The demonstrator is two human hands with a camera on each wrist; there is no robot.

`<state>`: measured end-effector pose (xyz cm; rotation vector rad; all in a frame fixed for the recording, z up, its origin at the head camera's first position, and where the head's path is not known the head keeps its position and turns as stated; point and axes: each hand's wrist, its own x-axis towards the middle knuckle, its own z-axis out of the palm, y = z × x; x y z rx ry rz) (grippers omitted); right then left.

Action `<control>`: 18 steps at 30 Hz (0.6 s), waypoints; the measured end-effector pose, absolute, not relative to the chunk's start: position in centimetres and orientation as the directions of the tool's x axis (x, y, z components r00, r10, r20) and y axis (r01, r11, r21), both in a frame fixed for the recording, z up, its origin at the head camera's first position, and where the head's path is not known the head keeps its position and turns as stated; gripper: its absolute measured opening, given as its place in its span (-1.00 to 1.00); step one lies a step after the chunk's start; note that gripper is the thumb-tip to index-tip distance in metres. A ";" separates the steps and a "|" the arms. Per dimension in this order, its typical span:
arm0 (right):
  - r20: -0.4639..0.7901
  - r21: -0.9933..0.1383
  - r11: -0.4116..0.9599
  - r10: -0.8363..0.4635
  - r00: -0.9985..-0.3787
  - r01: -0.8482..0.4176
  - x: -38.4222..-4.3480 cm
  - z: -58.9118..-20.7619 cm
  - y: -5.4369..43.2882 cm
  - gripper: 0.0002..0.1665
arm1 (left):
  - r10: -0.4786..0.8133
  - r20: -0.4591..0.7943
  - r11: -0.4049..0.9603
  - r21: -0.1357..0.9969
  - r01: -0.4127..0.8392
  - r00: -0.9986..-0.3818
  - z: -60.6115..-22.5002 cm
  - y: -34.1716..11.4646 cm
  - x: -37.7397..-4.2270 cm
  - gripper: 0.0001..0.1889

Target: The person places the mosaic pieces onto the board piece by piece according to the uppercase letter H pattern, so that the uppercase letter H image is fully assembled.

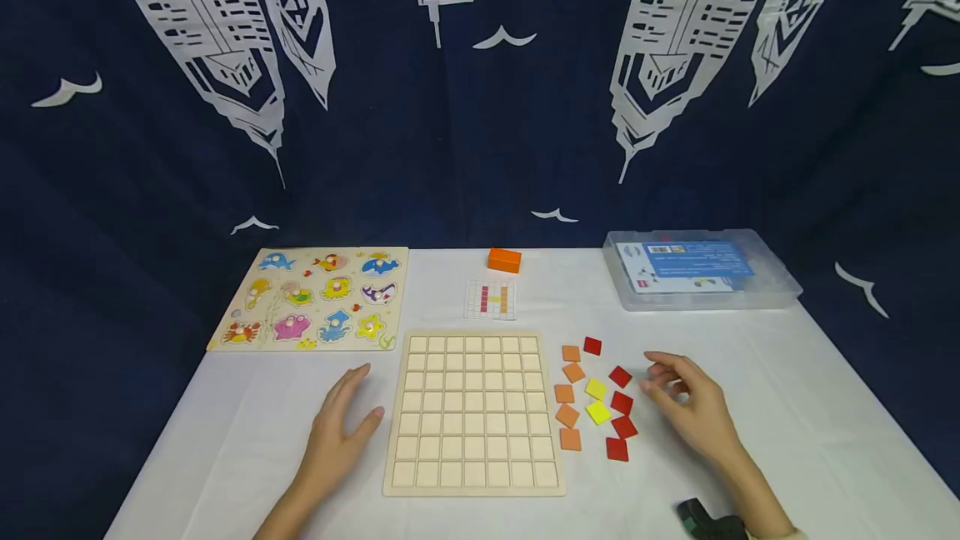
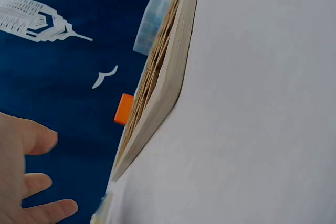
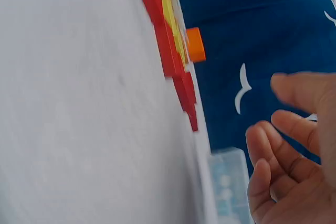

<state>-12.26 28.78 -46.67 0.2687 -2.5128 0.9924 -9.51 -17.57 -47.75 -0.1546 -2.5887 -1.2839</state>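
A wooden grid board [image 1: 474, 413] with bare square cells lies at the middle of the table. To its left is my left hand [image 1: 337, 432], fingers relaxed and apart, holding nothing; the left wrist view shows the board's thick edge [image 2: 173, 85]. Right of the board lie loose square tiles: several orange tiles [image 1: 564, 393], two yellow tiles [image 1: 598, 412] and several red tiles [image 1: 621, 402]. Just right of the red ones hovers my right hand [image 1: 693, 411], its fingers loosely curled with nothing between them. Red tiles [image 3: 167, 45] also show in the right wrist view.
Behind the board lies a small pattern card [image 1: 491, 299], with an orange block [image 1: 504, 260] beyond it. An animal peg puzzle [image 1: 311, 298] occupies the back left. At the back right stands a clear plastic case [image 1: 701, 269]. A dark blue curtain [image 1: 450, 148] hangs behind the table.
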 end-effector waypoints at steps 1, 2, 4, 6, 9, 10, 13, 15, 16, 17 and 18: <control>0.441 -0.610 0.726 -0.021 -0.897 -0.317 -12.4 -46.8 28.8 -0.49 | -0.008 0.249 0.605 0.772 0.194 -0.968 -47.9 -17.5 -9.5 -0.39; 0.430 -0.617 0.724 -0.018 -0.903 -0.308 -12.6 -47.0 28.8 -0.50 | 0.000 0.233 0.601 0.777 0.186 -0.972 -48.1 -17.4 -9.5 -0.40; 0.406 -0.631 0.720 -0.011 -0.914 -0.289 -12.9 -47.3 28.8 -0.52 | 0.011 0.202 0.590 0.789 0.170 -0.979 -48.3 -17.2 -9.5 -0.42; 0.377 -0.642 0.718 -0.009 -0.926 -0.269 -13.2 -47.6 28.8 -0.54 | 0.018 0.181 0.584 0.796 0.157 -0.983 -48.5 -17.1 -9.5 -0.43; 0.334 -0.654 0.716 -0.016 -0.942 -0.244 -13.7 -47.8 28.8 -0.55 | 0.023 0.168 0.577 0.803 0.150 -0.986 -48.8 -17.1 -9.6 -0.45; 0.321 -0.655 0.718 -0.019 -0.947 -0.237 -13.8 -47.9 28.8 -0.55 | 0.025 0.168 0.577 0.803 0.152 -0.985 -48.9 -17.1 -9.6 -0.46; 0.292 -0.654 0.724 -0.026 -0.956 -0.220 -14.1 -48.2 28.8 -0.55 | 0.042 0.189 0.588 0.789 0.177 -0.981 -49.3 -17.2 -9.8 -0.48; 0.275 -0.652 0.729 -0.027 -0.961 -0.207 -14.3 -48.3 28.9 -0.55 | 0.060 0.212 0.600 0.773 0.205 -0.975 -49.6 -17.3 -10.0 -0.48; 0.266 -0.653 0.730 -0.027 -0.964 -0.201 -14.3 -48.4 28.9 -0.56 | 0.072 0.226 0.611 0.760 0.222 -0.972 -49.7 -17.4 -10.0 -0.48; 0.256 -0.652 0.733 -0.026 -0.966 -0.192 -14.4 -48.5 28.9 -0.57 | 0.081 0.238 0.620 0.748 0.236 -0.968 -49.8 -17.4 -10.0 -0.47; 0.246 -0.651 0.737 -0.024 -0.969 -0.183 -14.4 -48.6 28.9 -0.57 | 0.090 0.248 0.629 0.737 0.248 -0.965 -49.9 -17.4 -10.1 -0.47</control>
